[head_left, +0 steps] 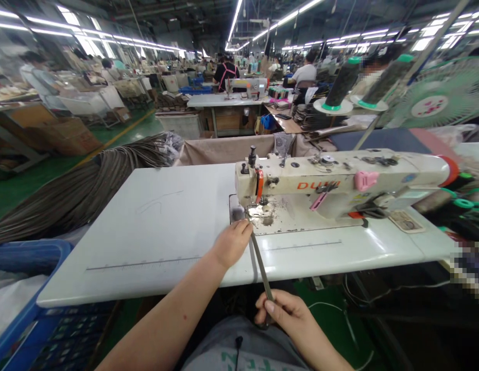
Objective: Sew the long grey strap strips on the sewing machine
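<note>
A narrow grey-brown fabric strip (261, 263) runs from the needle area of the sewing machine (297, 185) down over the table's front edge. My left hand (234, 241) rests at the near side of the presser foot, its fingers closed on the strip's far end. Below the table edge, above my lap, my right hand (281, 309) pinches the lower part of the same strip between thumb and fingers. Between the two hands the strip looks taut. The strip's tip under the foot is hidden by my left fingers.
The white sewing table (147, 216) carries a printed ruler line along its front. Left of it lie a long bundle of dark strips (96, 180) and a blue crate (38, 252). Thread cones (342, 85) and a green fan (432, 103) stand behind right. Other people work farther back.
</note>
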Demonstrator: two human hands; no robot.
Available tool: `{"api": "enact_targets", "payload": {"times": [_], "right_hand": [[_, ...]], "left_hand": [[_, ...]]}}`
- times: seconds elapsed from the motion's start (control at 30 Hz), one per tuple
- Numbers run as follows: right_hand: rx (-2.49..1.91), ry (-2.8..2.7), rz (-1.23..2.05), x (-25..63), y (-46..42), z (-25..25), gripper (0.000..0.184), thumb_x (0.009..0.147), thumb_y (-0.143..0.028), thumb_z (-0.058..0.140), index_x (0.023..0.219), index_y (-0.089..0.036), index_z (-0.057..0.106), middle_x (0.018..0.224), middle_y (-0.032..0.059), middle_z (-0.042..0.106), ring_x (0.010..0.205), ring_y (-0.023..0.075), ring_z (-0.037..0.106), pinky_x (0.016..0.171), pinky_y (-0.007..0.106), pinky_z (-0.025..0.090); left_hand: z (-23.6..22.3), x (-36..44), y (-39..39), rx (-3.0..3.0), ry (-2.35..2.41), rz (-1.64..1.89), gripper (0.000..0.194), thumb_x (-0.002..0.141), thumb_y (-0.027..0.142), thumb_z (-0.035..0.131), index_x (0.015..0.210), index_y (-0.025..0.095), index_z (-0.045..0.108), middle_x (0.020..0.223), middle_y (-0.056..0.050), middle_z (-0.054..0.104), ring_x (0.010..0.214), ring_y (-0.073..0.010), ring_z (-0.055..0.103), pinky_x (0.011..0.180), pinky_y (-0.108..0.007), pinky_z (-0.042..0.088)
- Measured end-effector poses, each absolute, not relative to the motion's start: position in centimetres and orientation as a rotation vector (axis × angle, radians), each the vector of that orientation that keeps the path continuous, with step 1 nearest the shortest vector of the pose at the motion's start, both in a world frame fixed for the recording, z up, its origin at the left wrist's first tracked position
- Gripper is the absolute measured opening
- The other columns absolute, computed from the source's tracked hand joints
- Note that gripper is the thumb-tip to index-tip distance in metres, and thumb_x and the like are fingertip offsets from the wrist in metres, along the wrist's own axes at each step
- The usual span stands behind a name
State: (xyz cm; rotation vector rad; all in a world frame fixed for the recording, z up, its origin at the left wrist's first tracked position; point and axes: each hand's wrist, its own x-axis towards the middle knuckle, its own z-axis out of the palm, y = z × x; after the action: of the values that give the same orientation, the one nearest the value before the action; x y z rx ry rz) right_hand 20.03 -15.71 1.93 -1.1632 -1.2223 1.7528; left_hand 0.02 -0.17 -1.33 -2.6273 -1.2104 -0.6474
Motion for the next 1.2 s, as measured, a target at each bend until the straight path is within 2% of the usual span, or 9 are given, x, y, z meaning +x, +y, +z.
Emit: {"api": "enact_targets", "payload": {"times": [0.1, 0.2, 0.47, 0.7, 0.87, 1.03, 1.2], "right_hand": [[-1.190, -0.990, 1.771, 19.1, -15.5, 1.5, 0.047, 0.086, -0.061, 0.076, 0.085, -0.015, 0.070, 0.065, 0.0043, 0.075, 0.057, 0.0141, 0.063, 0.059, 0.025, 0.043], [-1.137, -0.835, 1.783, 18.4, -15.3, 1.1, 0.049, 0.083, -0.062, 0.078, 0.083, -0.014, 0.069, 0.063, 0.0022, 0.073, 0.057, 0.0145, 0.067, 0.057, 0.023, 0.043], [-1.072, -0.813, 1.771, 17.8, -15.0, 1.0, 0.050, 0.078, -0.061, 0.083, 0.083, -0.012, 0.077, 0.067, 0.0034, 0.075, 0.062, 0.0144, 0.067, 0.066, 0.026, 0.050], [-1.009, -0.838, 1.846, 18.5, -15.8, 0.7, 0.048, 0.079, -0.059, 0.083, 0.081, -0.011, 0.078, 0.068, 0.0039, 0.074, 0.062, 0.0135, 0.065, 0.064, 0.025, 0.047], [-1.013, -0.862, 1.855, 18.9, -16.1, 0.9, 0.047, 0.081, -0.058, 0.083, 0.081, -0.011, 0.079, 0.071, 0.0041, 0.074, 0.065, 0.0135, 0.066, 0.069, 0.026, 0.047], [-1.043, -0.911, 1.829, 19.2, -16.1, 1.3, 0.047, 0.081, -0.058, 0.082, 0.079, -0.011, 0.080, 0.069, 0.0040, 0.074, 0.063, 0.0131, 0.064, 0.067, 0.026, 0.046], [-1.123, -1.056, 1.745, 19.6, -16.3, 1.9, 0.045, 0.088, -0.057, 0.076, 0.077, -0.014, 0.080, 0.067, 0.0037, 0.074, 0.065, 0.0144, 0.064, 0.069, 0.027, 0.047]], "left_hand": [[-1.3, -0.1, -0.4, -2.657, -1.181, -0.714, 0.030, 0.100, 0.013, 0.048, 0.125, 0.015, 0.064, 0.123, -0.014, 0.069, 0.119, -0.0245, 0.067, 0.109, -0.040, 0.055], [-1.4, -0.5, -0.5, -2.659, -1.148, -0.808, 0.033, 0.100, 0.015, 0.047, 0.127, 0.016, 0.065, 0.125, -0.014, 0.069, 0.120, -0.0256, 0.067, 0.107, -0.040, 0.055], [-2.0, -1.1, -0.2, -2.637, -0.993, -0.777, 0.031, 0.101, 0.017, 0.045, 0.119, 0.016, 0.070, 0.124, -0.014, 0.071, 0.119, -0.0275, 0.067, 0.106, -0.041, 0.055], [-2.3, -1.1, -0.1, -2.634, -0.904, -0.695, 0.034, 0.102, 0.014, 0.041, 0.117, 0.013, 0.072, 0.121, -0.015, 0.073, 0.122, -0.0308, 0.066, 0.106, -0.045, 0.055], [-2.6, -1.2, 0.0, -2.633, -0.927, -0.738, 0.033, 0.103, 0.016, 0.042, 0.121, 0.014, 0.070, 0.121, -0.014, 0.073, 0.121, -0.0286, 0.066, 0.107, -0.042, 0.055], [-2.6, -1.0, 0.1, -2.637, -0.984, -0.780, 0.033, 0.103, 0.017, 0.043, 0.125, 0.013, 0.067, 0.122, -0.015, 0.071, 0.121, -0.0284, 0.066, 0.106, -0.041, 0.055], [-2.0, -0.6, -0.2, -2.609, -1.085, -0.745, 0.029, 0.103, 0.016, 0.045, 0.124, 0.014, 0.066, 0.124, -0.015, 0.070, 0.117, -0.0253, 0.068, 0.105, -0.040, 0.057]]}}
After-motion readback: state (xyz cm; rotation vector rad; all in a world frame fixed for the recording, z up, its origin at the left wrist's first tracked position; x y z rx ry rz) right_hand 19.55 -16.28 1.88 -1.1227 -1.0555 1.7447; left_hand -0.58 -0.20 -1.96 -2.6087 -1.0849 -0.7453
